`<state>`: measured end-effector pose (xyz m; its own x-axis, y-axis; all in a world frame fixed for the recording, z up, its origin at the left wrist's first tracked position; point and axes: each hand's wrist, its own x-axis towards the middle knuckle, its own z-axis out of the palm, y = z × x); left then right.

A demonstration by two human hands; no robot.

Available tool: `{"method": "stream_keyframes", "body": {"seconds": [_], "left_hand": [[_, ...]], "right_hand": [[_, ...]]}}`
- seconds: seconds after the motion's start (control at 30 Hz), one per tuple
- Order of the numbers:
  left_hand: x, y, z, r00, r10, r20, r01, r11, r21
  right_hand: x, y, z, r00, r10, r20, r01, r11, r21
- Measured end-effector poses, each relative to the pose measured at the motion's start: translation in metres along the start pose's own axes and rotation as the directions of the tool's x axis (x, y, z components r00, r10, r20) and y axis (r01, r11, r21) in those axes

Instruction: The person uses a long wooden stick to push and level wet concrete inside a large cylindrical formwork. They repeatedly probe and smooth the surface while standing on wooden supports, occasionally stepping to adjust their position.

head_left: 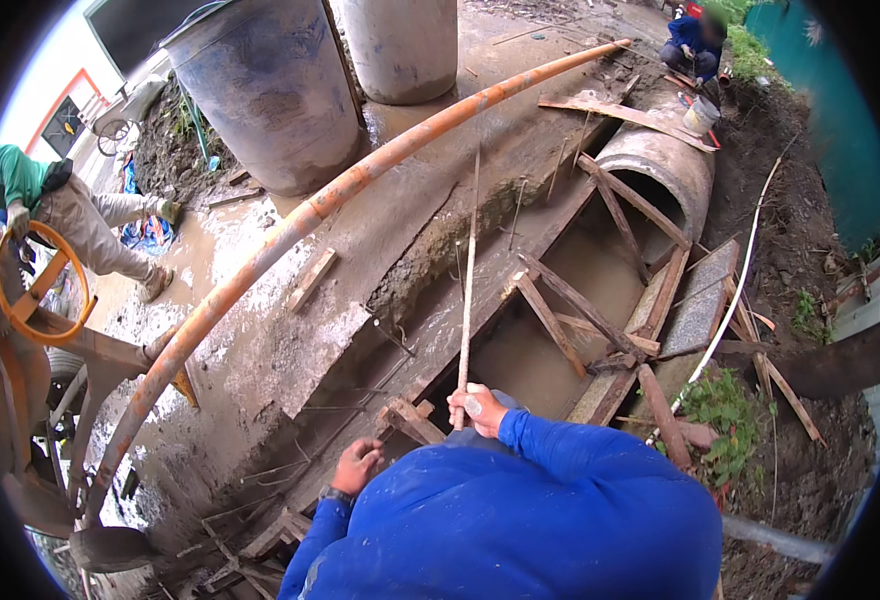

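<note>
A long thin muddy rod (470,290) stands up from my right hand (477,408), whose fingers are wrapped round its lower part. I cannot tell whether it is wood or metal. My left hand (358,466) hangs near the timber formwork edge, its fingers loosely bent and apart, with nothing seen in them. A wristband circles my left wrist. Ahead of me lies a trench with muddy water (530,350), crossed by wooden braces (585,310). Wooden boards (520,260) line its left side.
A large concrete pipe (660,160) lies at the trench's far end. An orange curved pole (310,215) arches across the left, near a machine's orange handwheel (40,282). Two big drums (265,95) stand behind. One person (80,205) is at left, another (695,45) crouches far right. Rebar ends (390,335) stick out.
</note>
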<state>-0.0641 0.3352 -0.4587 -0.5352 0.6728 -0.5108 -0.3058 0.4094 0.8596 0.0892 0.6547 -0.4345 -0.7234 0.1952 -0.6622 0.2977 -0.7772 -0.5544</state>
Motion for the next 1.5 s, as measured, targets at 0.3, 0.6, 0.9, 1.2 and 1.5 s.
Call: {"method": "stream_keyframes", "body": {"seconds": [0.3, 0.6, 0.9, 1.2, 1.5], "left_hand": [[-0.023, 0.164, 0.070, 0.806, 0.582, 0.107, -0.581, 0.743, 0.334], [-0.015, 0.272, 0.116, 0.574, 0.806, 0.146, -0.781, 0.486, 0.392], [-0.016, 0.385, 0.199, 0.465, 0.882, 0.078, -0.713, 0.320, 0.624], [0.013, 0.471, 0.266, 0.445, 0.888, 0.116, -0.829, 0.360, 0.429], [-0.020, 0.512, 0.268, 0.331, 0.922, 0.201, -0.703, 0.098, 0.704]], "right_hand": [[-0.153, -0.070, 0.136, 0.920, -0.090, 0.381, 0.122, 0.991, -0.060], [-0.184, -0.086, 0.155, 0.706, -0.263, 0.657, 0.390, 0.919, -0.051], [-0.089, -0.195, 0.018, 0.424, -0.843, 0.330, 0.873, 0.284, -0.396], [0.046, -0.275, -0.046, 0.153, -0.986, 0.066, 0.678, 0.056, -0.733], [0.084, -0.335, -0.019, 0.005, -0.988, 0.157, 0.735, -0.102, -0.670]]}}
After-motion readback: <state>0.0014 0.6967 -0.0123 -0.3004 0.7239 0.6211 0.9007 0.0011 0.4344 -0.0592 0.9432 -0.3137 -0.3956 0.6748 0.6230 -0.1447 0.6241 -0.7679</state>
